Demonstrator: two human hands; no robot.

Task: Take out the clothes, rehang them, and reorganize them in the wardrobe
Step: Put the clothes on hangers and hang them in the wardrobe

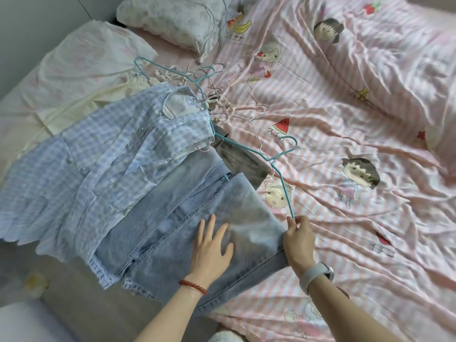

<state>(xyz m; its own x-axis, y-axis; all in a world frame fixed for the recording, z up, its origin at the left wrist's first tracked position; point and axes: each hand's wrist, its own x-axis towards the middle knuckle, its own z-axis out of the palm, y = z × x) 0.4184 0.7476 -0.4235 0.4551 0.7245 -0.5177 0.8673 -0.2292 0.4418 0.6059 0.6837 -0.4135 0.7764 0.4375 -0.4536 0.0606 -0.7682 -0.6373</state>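
Hands on light blue denim jeans (177, 218) on the bed.
Left hand (212, 245) lies flat and open; right hand (298, 236) pinches a thin teal wire hanger (283, 186).

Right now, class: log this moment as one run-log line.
left hand: flat on jeans | right hand: pinching teal hanger end | shirt: beside jeans | place: bed

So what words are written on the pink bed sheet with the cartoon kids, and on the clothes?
"バナナ": seems to read so, under the banana picture on the striped sheet, a bit blurred.
Writing under the watermelon slice: starts like "スイ", rest hidden by the teal hanger.
Writing by the strawberry, lower right: too blurred to read.
Jeans and checked shirt: no writing visible.
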